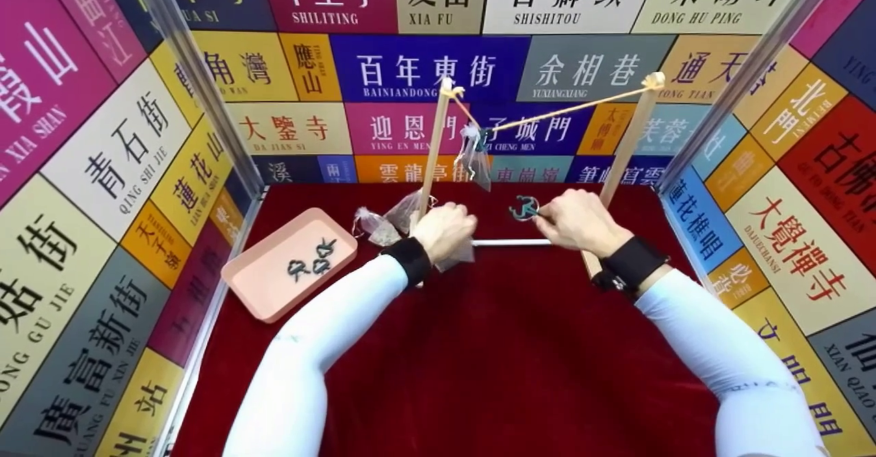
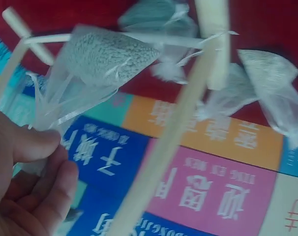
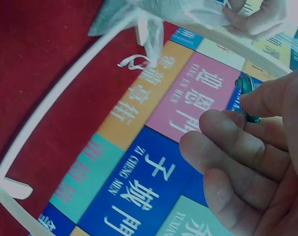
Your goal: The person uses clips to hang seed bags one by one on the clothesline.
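Now pinching, with the left hand (image 1: 446, 228), the neck of a sheer drawstring bag (image 2: 102, 59) of grey granules, its filled end hanging below the grip in the head view. Holding at once, between thumb and forefinger of the right hand (image 1: 582, 221), a green clip (image 1: 525, 209), jutting from the fingertips toward the left grip and well apart from the bag. Seen from the right wrist with the other fingers loosely bent.

Working between two wooden posts, with the left post (image 1: 436, 146) just beside the left grip, the right post (image 1: 628, 139) beyond the right, and a white crossbar (image 1: 512, 243) between the two hands. Strung from post to post above both grips with a yellowish cord (image 1: 575, 110), dipping to a second clip (image 1: 482, 139) and a hanging bag (image 1: 479, 166).

Spread left of the left grip with two more bags (image 1: 376, 227) on dark red cloth (image 1: 520, 347), and farther left with a pink tray (image 1: 256, 276) holding several loose clips (image 1: 321, 264). Backed by colorful place-name panels (image 1: 431, 67).
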Tool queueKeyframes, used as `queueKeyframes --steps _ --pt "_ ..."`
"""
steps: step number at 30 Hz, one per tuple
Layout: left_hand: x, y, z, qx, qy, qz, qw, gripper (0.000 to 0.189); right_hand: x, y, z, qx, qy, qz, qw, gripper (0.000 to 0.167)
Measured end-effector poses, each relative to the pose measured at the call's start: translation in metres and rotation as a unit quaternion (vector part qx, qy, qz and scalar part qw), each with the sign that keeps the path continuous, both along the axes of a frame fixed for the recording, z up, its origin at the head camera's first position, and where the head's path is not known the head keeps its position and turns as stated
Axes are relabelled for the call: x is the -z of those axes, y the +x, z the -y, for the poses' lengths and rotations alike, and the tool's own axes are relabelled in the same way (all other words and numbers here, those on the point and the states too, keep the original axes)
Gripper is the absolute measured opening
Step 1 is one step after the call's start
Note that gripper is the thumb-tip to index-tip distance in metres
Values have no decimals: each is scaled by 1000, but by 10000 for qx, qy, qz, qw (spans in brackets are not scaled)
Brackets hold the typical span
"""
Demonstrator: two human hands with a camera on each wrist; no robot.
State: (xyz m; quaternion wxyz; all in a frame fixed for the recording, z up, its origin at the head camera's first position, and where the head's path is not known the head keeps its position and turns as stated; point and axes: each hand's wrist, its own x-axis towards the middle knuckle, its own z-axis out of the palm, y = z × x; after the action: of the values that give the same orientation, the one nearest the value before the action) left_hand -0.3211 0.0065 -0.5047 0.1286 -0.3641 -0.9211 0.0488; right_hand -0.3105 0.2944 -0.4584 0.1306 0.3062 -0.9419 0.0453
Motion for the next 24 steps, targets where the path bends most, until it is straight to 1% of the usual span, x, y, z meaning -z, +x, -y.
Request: queueKeyframes --steps 2,3,4,6,7,9,10,11,12,14,15,16,18,20,21,22,24 --pt "-10 3 -6 106 263 270 9992 16 -7 -1 -2 57 -57 -86 9999 33" --pt "-16 3 -10 242 396 386 9982 14 -11 -2 -2 86 -80 -126 9999 32" --pt "-21 4 -14 268 500 557 9968 13 -16 -3 -3 115 -77 -187 9997 33" --pt "-33 6 -22 278 635 788 9945 13 -25 -6 -2 172 -53 -289 9994 37" --pt "-39 8 -26 260 679 866 9936 16 -31 -8 -1 191 -33 -342 9992 39" --pt "-51 9 -34 266 648 830 9941 13 -41 -11 1 196 18 -479 9987 43" --pt "-58 10 -38 278 645 763 9946 12 -47 -12 3 191 61 -569 9982 45" --pt "-64 10 -41 292 611 605 9959 9 -52 -13 4 172 118 -672 9975 46" --pt "-70 10 -45 302 608 433 9968 10 -57 -14 6 143 202 -808 9964 45" --pt "-81 10 -51 324 549 -31 9980 11 -68 -16 10 77 382 -1127 9929 43" --pt "-87 10 -53 327 506 -289 9978 14 -73 -16 12 60 488 -1308 9902 42" --pt "-92 9 -56 301 468 -559 9969 19 -79 -17 15 52 597 -1483 9871 41" --pt "-102 7 -60 240 344 -1076 9933 22 -92 -19 21 58 771 -1789 9808 40" --pt "-110 4 -62 197 213 -1462 9888 23 -104 -22 28 110 907 -1986 9758 38" --pt "-114 2 -63 191 190 -1583 9870 25 -109 -25 32 134 959 -2022 9746 36" --pt "-117 -2 -63 196 178 -1621 9864 25 -114 -29 35 154 1015 -2023 9739 34" --pt "-123 -10 -63 179 109 -1604 9868 25 -121 -36 42 176 1166 -1940 9739 28"
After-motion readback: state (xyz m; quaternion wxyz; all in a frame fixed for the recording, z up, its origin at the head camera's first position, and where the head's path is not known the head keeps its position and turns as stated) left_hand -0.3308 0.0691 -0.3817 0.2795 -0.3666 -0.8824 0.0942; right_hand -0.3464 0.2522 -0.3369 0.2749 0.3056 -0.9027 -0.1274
